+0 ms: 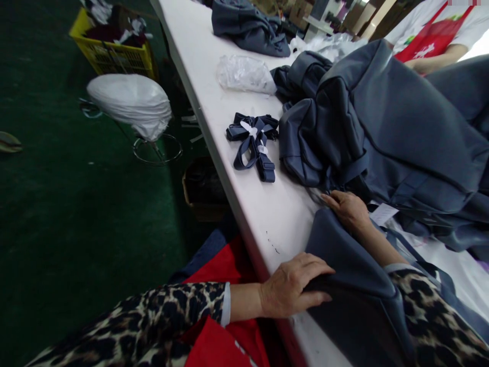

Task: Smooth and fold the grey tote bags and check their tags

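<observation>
A dark blue bag [355,255] with smooth sides lies near the front edge of the white table. My left hand [296,285] rests against its near side, fingers apart and thumb separated. Beyond its far edge, my right hand [349,211] reaches across with the fingers together; a small greyish thing shows at the fingertips, too blurred to name. Right in front of that hand rises a heap of similar dark blue bags [405,127]. A white tag [383,214] pokes out beside my right wrist. Bundled dark blue straps [254,140] lie farther up the table.
A clear plastic bag [244,75] and another dark blue bag [250,28] lie farther along the white table [198,76]. A covered stool [130,102] and a yellow crate [114,53] stand on the green floor at left. Across the table is a person in a red apron [431,38].
</observation>
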Tool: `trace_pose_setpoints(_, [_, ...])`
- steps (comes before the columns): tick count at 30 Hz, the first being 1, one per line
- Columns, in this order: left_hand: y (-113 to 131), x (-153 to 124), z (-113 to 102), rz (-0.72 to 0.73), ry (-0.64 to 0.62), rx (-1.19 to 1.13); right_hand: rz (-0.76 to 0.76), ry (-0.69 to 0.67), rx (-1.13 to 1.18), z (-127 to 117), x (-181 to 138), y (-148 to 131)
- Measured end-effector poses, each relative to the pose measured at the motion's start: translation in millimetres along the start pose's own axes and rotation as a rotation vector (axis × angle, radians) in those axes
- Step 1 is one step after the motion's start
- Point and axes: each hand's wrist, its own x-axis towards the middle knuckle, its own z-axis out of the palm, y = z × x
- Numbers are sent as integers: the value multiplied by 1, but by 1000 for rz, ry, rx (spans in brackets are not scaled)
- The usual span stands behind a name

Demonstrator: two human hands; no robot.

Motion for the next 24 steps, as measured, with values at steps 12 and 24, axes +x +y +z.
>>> trace_pose_setpoints(12, [-5,0,14,-13,-110,-136,177,-115,812,-37,-183,-9])
trace_pose_setpoints(24, [-24,16,38,-135,-2,-137,189,-31,1108,11,-181,-30])
